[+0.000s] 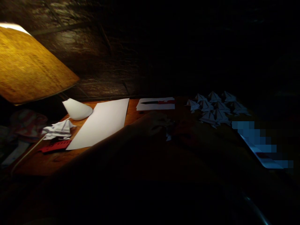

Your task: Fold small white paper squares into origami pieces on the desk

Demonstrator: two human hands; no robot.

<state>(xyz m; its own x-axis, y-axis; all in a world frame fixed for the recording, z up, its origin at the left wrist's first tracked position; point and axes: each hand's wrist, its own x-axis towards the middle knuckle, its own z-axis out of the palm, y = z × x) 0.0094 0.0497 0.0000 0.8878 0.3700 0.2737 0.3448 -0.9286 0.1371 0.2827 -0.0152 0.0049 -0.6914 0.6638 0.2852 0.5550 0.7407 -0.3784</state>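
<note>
My left hand (156, 122) reaches in over the table, its fingers curled at a small piece of folded paper (168, 137). On the other side of that paper is my right hand (187, 132), so deep in shadow that its fingers do not show. Several folded paper figures (206, 105) stand grouped at the back right. Beyond my left hand, a knife (154, 102) with a red handle lies on a small stack of white paper (150, 107). A large white sheet (100, 122) rests to the left.
A lamp with a yellow-brown shade (32, 65) lights the left side. Near a white rounded object (78, 110) are a crumpled-looking striped paper (58, 129) and a red tool-like piece (56, 146). A glowing screen (264, 153) stands at the right. A dark wall rises behind the table.
</note>
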